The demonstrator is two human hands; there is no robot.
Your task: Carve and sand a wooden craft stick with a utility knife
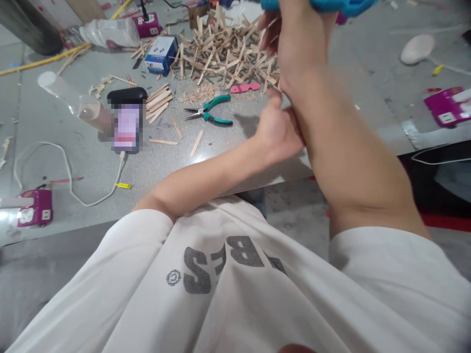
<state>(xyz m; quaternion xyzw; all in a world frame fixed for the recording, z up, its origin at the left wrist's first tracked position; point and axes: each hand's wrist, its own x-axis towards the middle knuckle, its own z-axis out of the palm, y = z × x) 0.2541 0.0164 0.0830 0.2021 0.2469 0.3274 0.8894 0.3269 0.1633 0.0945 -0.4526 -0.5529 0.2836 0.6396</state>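
My right hand [290, 32] is at the top edge, its far part cut off. It holds a blue plastic object [342, 6], which runs sideways across the hand; its kind cannot be made out. Fingers curl down on the left, in shadow. My left hand [277, 125] lies against the inner side of my right forearm, thumb pointing up, its other fingers hidden. Beyond it, a big heap of joined wooden craft sticks [224, 54] covers the table. Left of my left hand lie needle-nose pliers [209, 112] with green handles and a pink-handled knife [245, 88].
Wood shavings [200, 93] lie by the heap, with a blue-white box [162, 55] and stacked sticks [159, 102] farther left. A blurred-screen phone [127, 128] is plugged into a white cable [68, 166]. A white spoon-shaped object [417, 49] and purple box [447, 105] lie right.
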